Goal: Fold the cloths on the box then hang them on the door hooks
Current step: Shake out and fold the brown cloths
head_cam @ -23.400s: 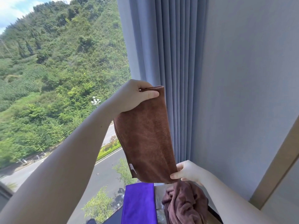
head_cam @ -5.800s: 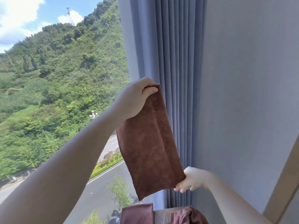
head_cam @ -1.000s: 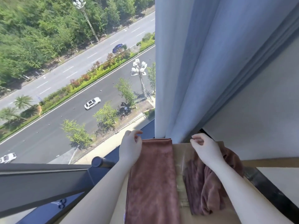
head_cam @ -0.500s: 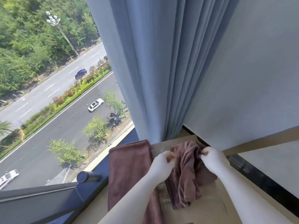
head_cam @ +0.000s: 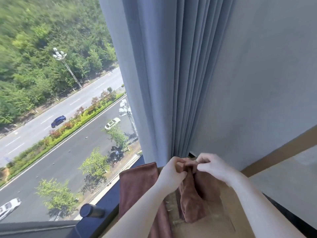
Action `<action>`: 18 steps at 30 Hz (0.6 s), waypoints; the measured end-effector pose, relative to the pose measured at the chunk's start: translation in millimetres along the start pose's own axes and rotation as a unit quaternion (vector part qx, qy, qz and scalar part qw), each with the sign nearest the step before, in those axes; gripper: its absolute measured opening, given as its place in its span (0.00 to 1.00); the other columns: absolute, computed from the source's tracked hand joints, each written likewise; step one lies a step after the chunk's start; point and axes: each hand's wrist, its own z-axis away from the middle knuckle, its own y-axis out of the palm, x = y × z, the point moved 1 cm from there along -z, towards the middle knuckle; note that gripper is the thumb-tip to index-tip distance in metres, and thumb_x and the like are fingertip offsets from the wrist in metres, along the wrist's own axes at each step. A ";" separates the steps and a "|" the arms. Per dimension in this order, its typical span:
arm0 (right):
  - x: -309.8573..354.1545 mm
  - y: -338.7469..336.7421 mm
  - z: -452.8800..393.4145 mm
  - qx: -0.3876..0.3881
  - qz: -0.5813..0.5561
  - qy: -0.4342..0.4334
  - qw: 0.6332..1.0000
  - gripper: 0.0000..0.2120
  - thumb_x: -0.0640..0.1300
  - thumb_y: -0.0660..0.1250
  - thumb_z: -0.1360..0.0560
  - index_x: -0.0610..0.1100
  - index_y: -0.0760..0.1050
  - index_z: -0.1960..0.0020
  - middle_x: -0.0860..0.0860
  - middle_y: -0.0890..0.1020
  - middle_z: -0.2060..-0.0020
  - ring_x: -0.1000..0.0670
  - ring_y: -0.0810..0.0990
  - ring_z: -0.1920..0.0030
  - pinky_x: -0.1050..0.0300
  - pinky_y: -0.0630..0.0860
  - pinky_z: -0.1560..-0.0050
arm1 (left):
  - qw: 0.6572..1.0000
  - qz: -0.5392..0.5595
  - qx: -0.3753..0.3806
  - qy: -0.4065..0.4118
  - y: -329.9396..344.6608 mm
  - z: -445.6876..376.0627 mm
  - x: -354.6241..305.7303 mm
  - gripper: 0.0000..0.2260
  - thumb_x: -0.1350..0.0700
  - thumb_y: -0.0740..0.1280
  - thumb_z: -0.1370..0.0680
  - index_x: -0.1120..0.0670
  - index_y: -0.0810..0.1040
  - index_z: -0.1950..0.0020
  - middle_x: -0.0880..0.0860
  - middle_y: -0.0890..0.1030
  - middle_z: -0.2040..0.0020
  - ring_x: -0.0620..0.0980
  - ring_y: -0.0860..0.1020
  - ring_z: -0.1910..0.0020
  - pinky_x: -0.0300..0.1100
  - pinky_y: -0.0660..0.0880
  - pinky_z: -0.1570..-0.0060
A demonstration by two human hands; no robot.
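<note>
A crumpled brown cloth (head_cam: 193,201) sits on top of a cardboard box (head_cam: 211,227), near the far edge of the box. Its top edge is lifted up a little, and the rest hangs down in soft folds onto the box.

Both hands hold that top edge. The left hand (head_cam: 173,172) pinches it with curled fingers and thumb. The right hand (head_cam: 212,166) pinches it too, just beside the left one — the two hands are almost touching, with a bit of cloth bunched between them.

To the left of this cloth lies a folded brown cloth (head_cam: 139,186). It is flat and smooth, and it lies along the left side of the box. The left arm crosses over part of it.

Behind the box hangs a long blue-grey curtain (head_cam: 163,83) with many straight pleats. It comes down right behind the hands. To the right is a plain grey wall (head_cam: 265,83), with a tan strip along its bottom.

To the left is a big window. Far below it runs a road (head_cam: 56,160) with a blue car (head_cam: 58,121) and a white car (head_cam: 112,123) — and lots of green trees (head_cam: 42,48) on the hill past it. A dark round knob (head_cam: 91,210) sticks out from the window frame at the bottom.
</note>
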 end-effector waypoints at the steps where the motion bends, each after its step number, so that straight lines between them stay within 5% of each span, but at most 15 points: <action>1: 9.4 -1.6 7.8 -0.007 -0.008 -0.007 1.000 0.06 0.39 0.71 0.28 0.48 0.80 0.61 0.56 0.80 0.64 0.53 0.76 0.60 0.57 0.69 0.56 | 1.000 0.000 -0.003 0.012 -6.8 6.3 -6.4 0.14 0.59 0.68 0.24 0.44 0.73 0.43 0.43 0.78 0.55 0.42 0.78 0.56 0.25 0.69 0.62; 4: 32.1 -7.2 31.7 -0.013 -0.054 -0.016 0.998 0.05 0.39 0.73 0.26 0.47 0.82 0.59 0.55 0.83 0.65 0.54 0.79 0.62 0.58 0.74 0.57 | 0.999 0.018 -0.019 0.037 -24.8 24.1 -22.3 0.13 0.58 0.69 0.26 0.44 0.74 0.44 0.43 0.79 0.54 0.44 0.79 0.53 0.36 0.76 0.52; 8: 52.9 -15.0 61.3 -0.022 -0.168 -0.018 0.985 0.02 0.36 0.74 0.26 0.39 0.85 0.53 0.43 0.87 0.57 0.46 0.85 0.55 0.44 0.81 0.43 | 0.994 0.049 -0.040 0.087 -44.9 44.7 -46.2 0.13 0.57 0.69 0.26 0.43 0.75 0.45 0.45 0.80 0.52 0.43 0.80 0.53 0.40 0.78 0.51; 10: 64.5 -18.6 75.2 -0.036 -0.235 -0.035 0.971 0.04 0.33 0.73 0.24 0.34 0.84 0.50 0.41 0.87 0.56 0.45 0.86 0.54 0.49 0.83 0.48 | 0.990 0.059 -0.054 0.112 -54.1 55.0 -59.4 0.12 0.57 0.69 0.25 0.42 0.76 0.46 0.44 0.80 0.53 0.42 0.80 0.54 0.41 0.78 0.51; 18: 129.1 -54.1 117.4 -0.058 -0.527 -0.144 0.836 0.08 0.33 0.72 0.32 0.34 0.81 0.53 0.42 0.86 0.61 0.48 0.86 0.60 0.60 0.83 0.58 | 0.980 0.064 -0.087 0.170 -96.5 93.1 -111.8 0.13 0.57 0.69 0.26 0.43 0.77 0.44 0.46 0.82 0.54 0.47 0.83 0.53 0.49 0.81 0.45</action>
